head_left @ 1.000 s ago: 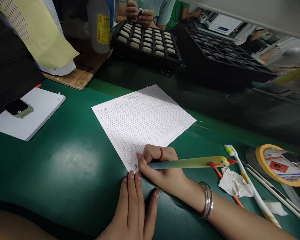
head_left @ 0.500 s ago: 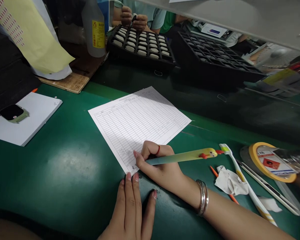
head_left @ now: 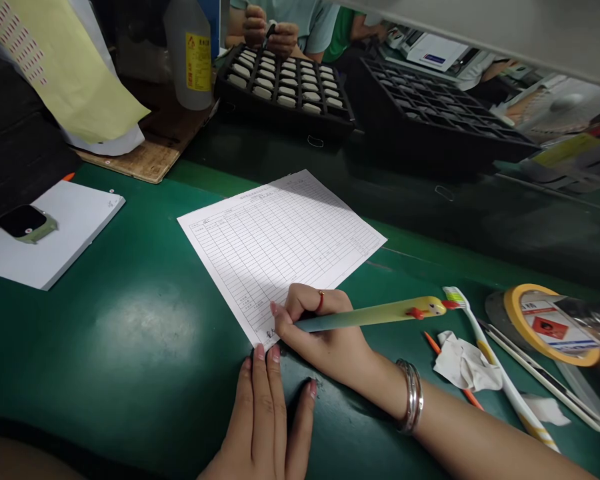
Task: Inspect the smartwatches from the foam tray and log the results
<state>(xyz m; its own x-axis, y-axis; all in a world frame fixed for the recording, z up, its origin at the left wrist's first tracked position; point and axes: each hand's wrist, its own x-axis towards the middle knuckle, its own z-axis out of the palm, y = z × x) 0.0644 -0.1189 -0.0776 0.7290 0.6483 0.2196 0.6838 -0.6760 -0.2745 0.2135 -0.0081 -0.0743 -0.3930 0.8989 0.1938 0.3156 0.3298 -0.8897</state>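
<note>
Evidently, handwriting is the step in hand: the printed form (head_left: 280, 237) lies flat on the green tabletop (head_left: 140, 347), with dark handwritten marks (head_left: 271, 334) at its near corner. Beside them, my right hand (head_left: 325, 327) grips a yellow-and-blue pen (head_left: 375, 315) between thumb and fingers, its bird-like head slanting out past the form's right side; my fingers hide the tip, so I cannot tell whether it touches paper. My left hand (head_left: 265, 420) grasps nothing, its fingers straight and side by side, tips at the form's near corner, apparently to steady it. As I judge it, the next stroke calls for a light, controlled pen and a form that does not slip. To the form's right lie a crumpled scrap (head_left: 466, 361), a toothbrush (head_left: 507, 390) and a yellow-rimmed roll (head_left: 514, 319). To its left, a watch-like device (head_left: 26, 223) rests on a white stack (head_left: 63, 250). Beyond its far edge, another person's hands (head_left: 283, 40) hold something small over a black tray (head_left: 290, 119) of pale pieces (head_left: 286, 101).
</note>
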